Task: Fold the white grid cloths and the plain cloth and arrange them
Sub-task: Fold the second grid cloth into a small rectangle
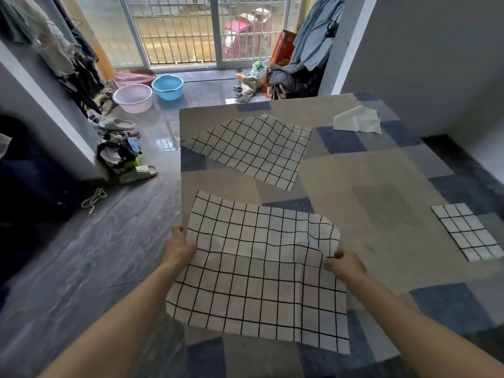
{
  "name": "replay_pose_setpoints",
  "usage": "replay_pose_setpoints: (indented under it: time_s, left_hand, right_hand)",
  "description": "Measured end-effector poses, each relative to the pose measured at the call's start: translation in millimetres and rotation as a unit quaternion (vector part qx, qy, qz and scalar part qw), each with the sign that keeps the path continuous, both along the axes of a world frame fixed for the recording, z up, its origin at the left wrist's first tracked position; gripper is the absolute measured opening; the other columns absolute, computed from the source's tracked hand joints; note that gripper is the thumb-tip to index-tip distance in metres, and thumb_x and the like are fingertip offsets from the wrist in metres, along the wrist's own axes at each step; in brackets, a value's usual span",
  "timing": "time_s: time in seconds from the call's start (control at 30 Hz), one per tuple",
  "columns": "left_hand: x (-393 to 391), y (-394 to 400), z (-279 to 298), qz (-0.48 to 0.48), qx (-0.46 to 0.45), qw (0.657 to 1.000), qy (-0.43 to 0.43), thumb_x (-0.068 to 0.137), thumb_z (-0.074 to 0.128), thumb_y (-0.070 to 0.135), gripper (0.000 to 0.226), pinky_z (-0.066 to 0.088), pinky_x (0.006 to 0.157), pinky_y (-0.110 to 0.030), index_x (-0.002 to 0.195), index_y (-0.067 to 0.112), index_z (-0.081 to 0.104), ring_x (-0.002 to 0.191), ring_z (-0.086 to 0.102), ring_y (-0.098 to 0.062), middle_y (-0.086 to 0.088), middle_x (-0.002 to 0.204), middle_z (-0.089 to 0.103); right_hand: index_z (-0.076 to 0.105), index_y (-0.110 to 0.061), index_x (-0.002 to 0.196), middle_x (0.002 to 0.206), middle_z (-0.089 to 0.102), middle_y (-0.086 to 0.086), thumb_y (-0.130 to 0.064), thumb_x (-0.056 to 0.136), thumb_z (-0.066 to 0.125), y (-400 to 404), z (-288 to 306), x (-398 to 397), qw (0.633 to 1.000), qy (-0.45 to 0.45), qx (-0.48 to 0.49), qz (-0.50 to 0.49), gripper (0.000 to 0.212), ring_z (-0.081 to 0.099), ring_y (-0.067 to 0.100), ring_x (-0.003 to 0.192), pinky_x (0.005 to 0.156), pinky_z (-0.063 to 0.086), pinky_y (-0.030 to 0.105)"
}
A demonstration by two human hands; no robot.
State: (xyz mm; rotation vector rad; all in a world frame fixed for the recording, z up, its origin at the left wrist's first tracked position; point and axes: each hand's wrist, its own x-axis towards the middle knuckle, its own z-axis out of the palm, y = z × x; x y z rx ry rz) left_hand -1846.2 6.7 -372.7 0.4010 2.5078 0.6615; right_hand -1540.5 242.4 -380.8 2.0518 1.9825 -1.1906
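A white cloth with a black grid (259, 271) lies spread at the near end of the bed. My left hand (178, 248) grips its left edge, and my right hand (343, 263) pinches its right edge where the cloth buckles. A second white grid cloth (253, 151) lies unfolded and rumpled further up the bed. A folded grid cloth (467, 230) rests flat near the bed's right edge. The plain white cloth (357, 120) sits crumpled at the far right corner.
The bed (368, 186) has a beige and blue patchwork cover, with a wall on its right. On the dark floor to the left lie slippers (137, 173), a clothes pile (120, 150), a pink basin (132, 97) and a blue basin (167, 86).
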Motion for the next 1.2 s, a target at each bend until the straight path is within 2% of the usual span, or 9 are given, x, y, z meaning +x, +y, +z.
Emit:
replay_pose_setpoints:
  time_s: [0.13,0.23,0.33,0.4,0.57,0.67,0.87,1.03,1.2]
  left_hand:
    - [-2.6,-25.9,2.0,0.033,0.007,0.999,-0.003,0.087,0.050,0.010,0.047,0.043,0.079,-0.037,0.134,0.008,0.042,0.096,0.051,-0.028,-0.018,0.117,0.056]
    - [-4.5,-40.8,2.6,0.071,0.010,0.997,-0.009,0.088,0.049,0.008,0.047,0.040,0.075,-0.035,0.134,0.007,0.042,0.092,0.047,-0.026,-0.017,0.116,0.055]
    - [-1.8,-43.1,8.9,0.087,0.049,0.995,-0.013,0.092,0.052,0.010,0.042,0.038,0.068,-0.029,0.134,0.009,0.045,0.087,0.048,-0.021,-0.013,0.111,0.057]
    - [-1.8,-40.2,14.4,0.096,0.079,0.992,-0.018,0.094,0.055,0.017,0.039,0.038,0.066,-0.028,0.132,0.012,0.047,0.086,0.050,-0.019,-0.009,0.107,0.057]
    - [-11.9,-23.2,29.5,0.126,0.154,0.979,-0.037,0.094,0.058,0.019,0.036,0.045,0.076,-0.033,0.129,0.015,0.051,0.097,0.055,-0.024,-0.010,0.116,0.058]
    - [-24.0,-0.3,56.3,0.175,0.244,0.953,-0.051,0.092,0.054,0.008,0.031,0.043,0.066,-0.029,0.122,0.011,0.059,0.083,0.055,-0.021,-0.010,0.102,0.062]
    - [-50.1,23.8,123.6,0.195,0.441,0.874,-0.055,0.083,0.050,0.002,0.031,0.040,0.068,-0.026,0.100,0.017,0.071,0.077,0.054,-0.017,-0.002,0.079,0.063]
    - [-20.9,9.4,129.0,0.103,0.438,0.893,-0.021,0.085,0.043,-0.010,0.034,0.050,0.059,-0.015,0.082,0.006,0.072,0.063,0.062,-0.008,-0.008,0.076,0.066]
    - [5.6,-33.3,66.5,-0.022,0.259,0.965,0.033,0.088,0.052,-0.001,0.037,0.055,0.073,-0.026,0.073,0.021,0.076,0.076,0.070,-0.011,0.006,0.075,0.074]
  right_hand:
    - [0.064,0.001,0.088,0.086,0.066,0.019,-0.009,0.083,0.062,7.9,-5.0,-0.3,0.986,0.138,-0.050,-0.081,0.012,0.063,0.032,0.082,0.074,0.053,0.041]
    - [0.065,-0.003,0.088,0.093,0.069,0.021,-0.007,0.080,0.065,18.6,-14.4,6.5,0.972,0.187,-0.063,-0.130,0.009,0.066,0.037,0.090,0.085,0.054,0.056]
    - [0.063,-0.010,0.083,0.091,0.069,0.017,-0.014,0.078,0.072,20.8,-6.2,6.3,0.971,0.191,-0.020,-0.146,0.011,0.065,0.033,0.089,0.086,0.055,0.049]
    - [0.061,-0.011,0.077,0.082,0.066,0.012,-0.015,0.080,0.071,21.2,6.2,4.4,0.976,0.176,-0.005,-0.128,0.011,0.062,0.029,0.083,0.075,0.051,0.036]
    - [0.059,-0.003,0.106,0.098,0.063,0.017,-0.015,0.082,0.069,44.0,32.0,-6.3,0.985,0.157,0.018,-0.064,0.029,0.061,0.032,0.088,0.069,0.045,0.036]
    - [0.059,-0.009,0.091,0.087,0.060,0.014,-0.011,0.082,0.067,68.0,66.7,-17.1,0.976,0.201,0.059,-0.058,0.012,0.055,0.026,0.076,0.067,0.042,0.035]
    - [0.056,-0.008,0.119,0.100,0.061,0.012,-0.014,0.089,0.064,91.0,140.4,-20.0,0.928,0.339,0.147,-0.055,0.032,0.057,0.013,0.074,0.060,0.043,0.027]
    - [0.061,-0.008,0.112,0.091,0.063,0.009,-0.012,0.091,0.062,70.1,140.5,6.4,0.909,0.360,0.205,-0.040,0.021,0.058,0.013,0.074,0.065,0.047,0.024]
    - [0.063,-0.004,0.109,0.081,0.064,0.012,-0.006,0.090,0.062,43.3,81.4,42.6,0.941,0.296,0.163,-0.019,0.018,0.056,0.021,0.069,0.057,0.045,0.025]
